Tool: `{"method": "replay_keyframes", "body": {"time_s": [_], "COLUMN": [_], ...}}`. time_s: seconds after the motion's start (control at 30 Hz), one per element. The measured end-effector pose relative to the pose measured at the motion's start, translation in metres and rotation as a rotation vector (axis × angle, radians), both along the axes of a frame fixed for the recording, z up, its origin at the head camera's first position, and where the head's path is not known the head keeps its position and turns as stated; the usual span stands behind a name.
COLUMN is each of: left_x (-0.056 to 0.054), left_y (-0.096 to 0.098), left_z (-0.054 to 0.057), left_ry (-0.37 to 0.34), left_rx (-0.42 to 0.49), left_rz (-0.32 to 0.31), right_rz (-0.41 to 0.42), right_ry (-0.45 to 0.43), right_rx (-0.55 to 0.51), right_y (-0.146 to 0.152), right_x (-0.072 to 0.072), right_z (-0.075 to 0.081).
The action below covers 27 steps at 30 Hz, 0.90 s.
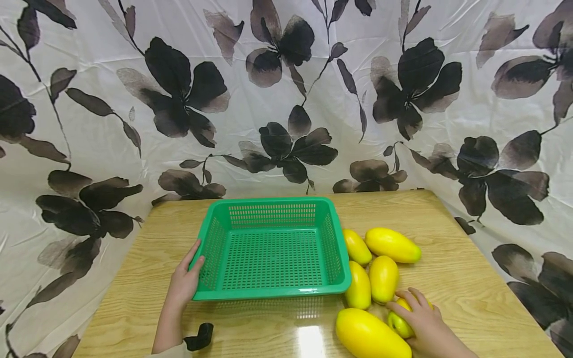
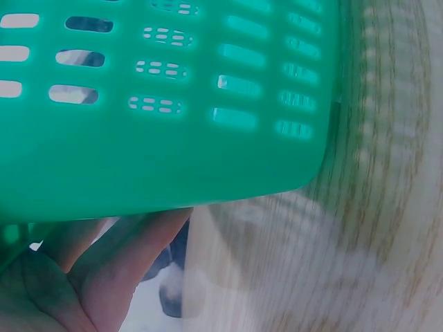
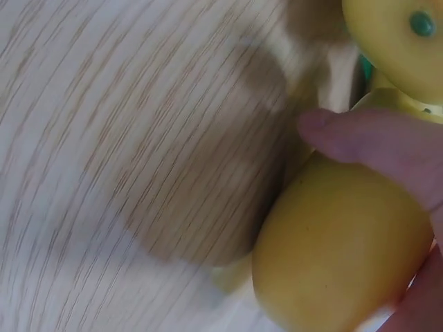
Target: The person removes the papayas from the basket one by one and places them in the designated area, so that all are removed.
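A green plastic basket (image 1: 268, 293) with slotted walls sits on the wooden table, nothing inside it. At its left rim my left hand (image 1: 184, 283) grips the side; in the left wrist view the fingers (image 2: 142, 249) reach up under the rim, their tips hidden. Over to the right, my right hand (image 1: 423, 320) holds a yellow mango (image 1: 400, 324) low at the table, thumb on one side and fingers over the top. Seen from the right wrist, the thumb (image 3: 367, 138) lies across that mango (image 3: 339, 242).
Several more mangoes (image 1: 384, 278) lie between the basket and my right hand. A larger, long yellow fruit (image 1: 369, 333), papaya-like, lies at the front. A black object (image 1: 203, 335) is by my left wrist. Floral cloth (image 1: 286, 99) hangs behind the table (image 1: 147, 278).
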State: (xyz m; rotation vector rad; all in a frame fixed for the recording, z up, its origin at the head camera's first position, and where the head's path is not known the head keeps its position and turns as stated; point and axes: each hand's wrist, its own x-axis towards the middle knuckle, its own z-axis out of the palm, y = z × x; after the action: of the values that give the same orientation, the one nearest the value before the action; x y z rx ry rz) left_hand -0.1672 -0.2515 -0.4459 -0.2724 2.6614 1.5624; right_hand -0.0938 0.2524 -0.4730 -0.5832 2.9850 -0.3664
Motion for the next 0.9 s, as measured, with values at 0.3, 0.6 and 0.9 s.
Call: {"method": "replay_keyframes", "body": {"time_s": [0.3, 0.6, 0.9], "left_x": [0.0005, -0.0001, -0.0004], "left_y": [0.0012, 0.0002, 0.0001], "left_z": [0.0011, 0.0015, 0.003], "left_ry": [-0.002, -0.015, -0.029], "left_rx": [-0.002, -0.015, -0.027], "left_rz": [-0.002, -0.009, -0.007], "right_rz": [0.005, -0.017, -0.024], "right_ry": [0.046, 0.049, 0.029], "right_rx": [0.033, -0.006, -0.074], "right_y": [-0.0031, -0.0009, 0.0037], "right_x": [-0.0005, 0.0016, 0.0022], "right_z": [-0.0036, -0.0009, 0.0044]}}
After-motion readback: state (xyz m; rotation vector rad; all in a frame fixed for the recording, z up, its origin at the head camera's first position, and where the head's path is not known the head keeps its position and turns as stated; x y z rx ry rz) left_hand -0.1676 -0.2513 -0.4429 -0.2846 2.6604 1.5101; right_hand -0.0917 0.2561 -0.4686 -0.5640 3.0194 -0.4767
